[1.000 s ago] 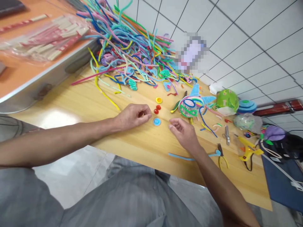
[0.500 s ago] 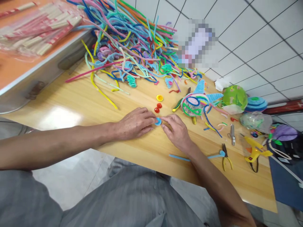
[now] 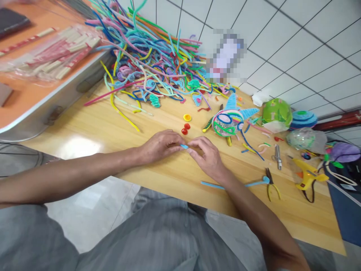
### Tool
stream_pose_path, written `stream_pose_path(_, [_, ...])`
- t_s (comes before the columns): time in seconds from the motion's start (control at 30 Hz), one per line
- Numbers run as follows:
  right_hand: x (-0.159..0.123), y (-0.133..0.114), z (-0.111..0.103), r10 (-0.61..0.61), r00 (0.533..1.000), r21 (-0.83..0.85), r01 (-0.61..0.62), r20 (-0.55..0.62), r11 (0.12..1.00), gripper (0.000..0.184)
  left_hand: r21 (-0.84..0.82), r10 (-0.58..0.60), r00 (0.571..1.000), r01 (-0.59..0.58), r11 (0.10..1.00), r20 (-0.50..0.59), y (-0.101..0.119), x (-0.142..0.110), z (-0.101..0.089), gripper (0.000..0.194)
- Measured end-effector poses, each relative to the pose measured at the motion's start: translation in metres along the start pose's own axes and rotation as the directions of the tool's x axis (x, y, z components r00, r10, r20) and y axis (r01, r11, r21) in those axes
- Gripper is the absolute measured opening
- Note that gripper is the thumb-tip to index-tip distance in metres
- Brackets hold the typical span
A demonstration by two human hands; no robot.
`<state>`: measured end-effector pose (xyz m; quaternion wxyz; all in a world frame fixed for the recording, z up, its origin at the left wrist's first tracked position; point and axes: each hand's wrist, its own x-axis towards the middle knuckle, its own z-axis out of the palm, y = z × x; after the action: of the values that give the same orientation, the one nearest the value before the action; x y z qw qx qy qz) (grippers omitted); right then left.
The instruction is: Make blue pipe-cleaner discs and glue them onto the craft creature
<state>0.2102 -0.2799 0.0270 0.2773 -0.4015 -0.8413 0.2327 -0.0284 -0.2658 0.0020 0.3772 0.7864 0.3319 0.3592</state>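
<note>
My left hand and my right hand meet at the middle of the wooden table. Between their fingertips they pinch a small blue disc, lifted on edge just above the tabletop. Just beyond the hands lie two small red beads and a yellow disc. A pipe-cleaner fish figure in many colours stands to the right of them. A large heap of coloured pipe cleaners fills the far left of the table.
A blue pipe cleaner and yellow-handled pliers lie near the front edge by my right forearm. A yellow glue gun, small scissors, a green ball and blue coils sit at the right. A bag of sticks rests on an orange surface at left.
Both hands came together on the blue disc that lay flat on the table; it is now raised on edge between their fingertips. The camera view shifted slightly.
</note>
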Motion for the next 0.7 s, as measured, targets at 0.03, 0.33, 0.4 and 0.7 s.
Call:
stream_pose_path(0.03, [0.000,-0.004,-0.003,0.050,0.999,0.046,-0.049,-0.011,0.998,0.008,-0.110,-0.070,0.997,0.066,0.992,-0.033,0.003,0.002,-0.001,0.024])
stream_pose_path(0.33, [-0.005,-0.026,-0.014,0.325,0.944,0.478,-0.264,-0.049,0.838,0.020,-0.707,-0.470,0.852,0.479,0.520,0.232,0.046,0.017,-0.008,0.042])
stream_pose_path(0.4, [-0.008,-0.029,-0.016,0.350,0.936,0.500,-0.282,-0.045,0.819,0.023,-0.733,-0.461,0.846,0.488,0.473,0.267,0.053,0.020,-0.003,0.041])
stream_pose_path(0.7, [-0.033,-0.022,-0.038,-0.140,0.894,-0.215,0.051,-0.426,0.975,0.011,-0.807,-0.447,0.891,0.320,0.497,0.079,0.074,0.028,0.039,0.039])
